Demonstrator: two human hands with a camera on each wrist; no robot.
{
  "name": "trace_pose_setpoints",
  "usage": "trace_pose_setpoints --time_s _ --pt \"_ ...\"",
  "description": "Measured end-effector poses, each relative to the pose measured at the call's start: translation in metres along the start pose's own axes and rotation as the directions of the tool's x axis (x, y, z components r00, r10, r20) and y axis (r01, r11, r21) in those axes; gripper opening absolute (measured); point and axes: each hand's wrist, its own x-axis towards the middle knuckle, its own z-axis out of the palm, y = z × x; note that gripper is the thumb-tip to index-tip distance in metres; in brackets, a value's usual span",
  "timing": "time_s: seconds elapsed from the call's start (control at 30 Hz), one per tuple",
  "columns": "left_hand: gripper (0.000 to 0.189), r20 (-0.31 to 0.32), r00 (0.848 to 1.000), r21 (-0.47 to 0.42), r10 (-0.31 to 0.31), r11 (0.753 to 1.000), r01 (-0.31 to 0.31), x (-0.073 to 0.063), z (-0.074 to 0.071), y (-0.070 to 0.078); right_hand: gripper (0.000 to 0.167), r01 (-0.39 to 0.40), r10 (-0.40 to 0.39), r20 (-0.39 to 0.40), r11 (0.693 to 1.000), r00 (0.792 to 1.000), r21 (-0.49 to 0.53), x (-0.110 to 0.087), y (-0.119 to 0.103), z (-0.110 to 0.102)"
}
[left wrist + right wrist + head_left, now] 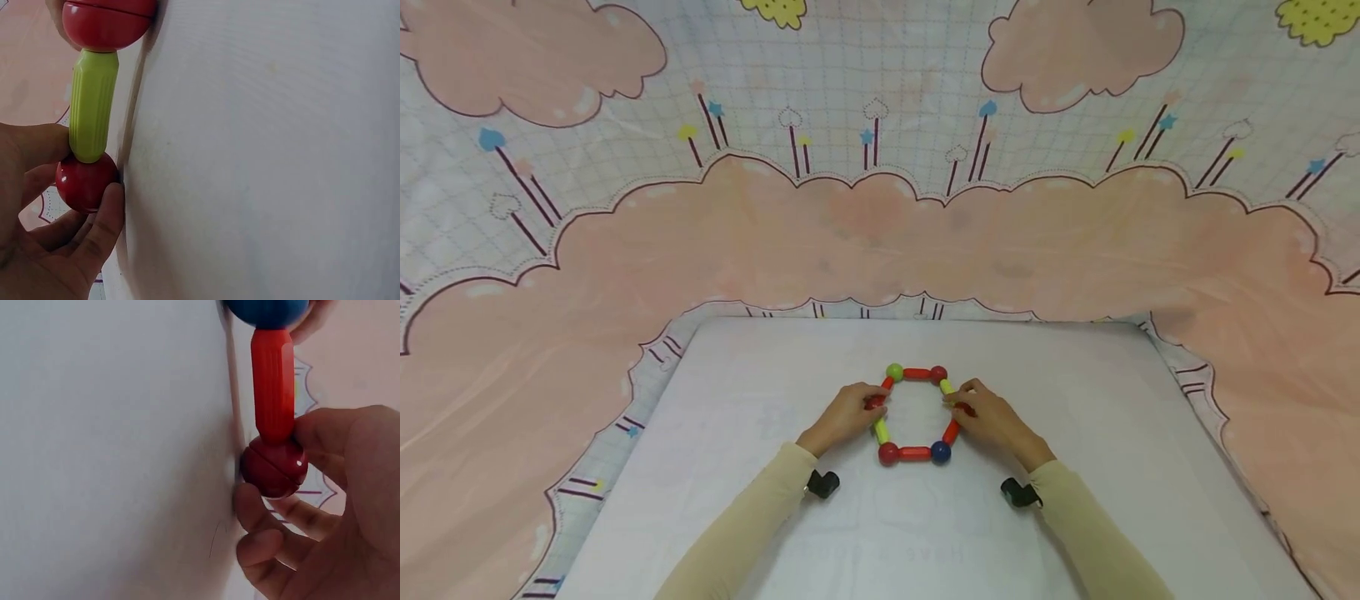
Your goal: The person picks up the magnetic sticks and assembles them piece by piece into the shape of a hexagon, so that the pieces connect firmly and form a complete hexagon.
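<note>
A six-sided ring of coloured rods and balls lies on the white table in the head view. Its far side is a red rod [917, 374] between a green ball [894, 372] and a red ball [938, 374]. Nearest me, another red rod [915, 454] joins a red ball [888, 453] to a blue ball [941, 452]. My left hand [844, 417] pinches the left corner's red ball [87, 186], below a yellow-green rod [94, 106]. At the right corner, my right hand [997, 423] grips a dark red ball [275, 470] joined to a red rod [273, 387].
The white tabletop [737, 367] spreads around the ring, its far edge meeting a cloud-patterned cloth [880, 242]. Small black devices, one at the left wrist [823, 484] and one at the right wrist [1019, 492], hang by the cream sleeves [737, 525].
</note>
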Motion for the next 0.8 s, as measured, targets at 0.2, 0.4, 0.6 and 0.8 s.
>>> trace_pose_setpoints --time_s 0.2,0.4,0.6,0.8 --pt "0.036 0.010 1.000 -0.017 -0.019 1.000 0.019 0.001 0.000 0.001 0.027 0.008 -0.010 0.052 0.999 0.999 0.048 0.002 0.002 -0.003" --pt "0.036 0.014 1.000 -0.010 -0.019 1.000 0.019 0.000 0.000 0.002 0.027 0.048 -0.053 0.054 0.995 0.997 0.090 0.000 0.006 -0.005" --pt "0.037 0.005 1.000 -0.019 -0.025 1.000 0.025 -0.001 -0.001 0.000 0.031 0.044 -0.050 0.032 0.988 0.998 0.146 -0.003 0.015 -0.007" --pt "0.038 0.002 1.000 -0.027 -0.031 0.999 0.032 -0.001 -0.001 -0.001 0.028 -0.030 0.029 0.010 0.965 1.000 0.261 -0.002 0.011 -0.005"
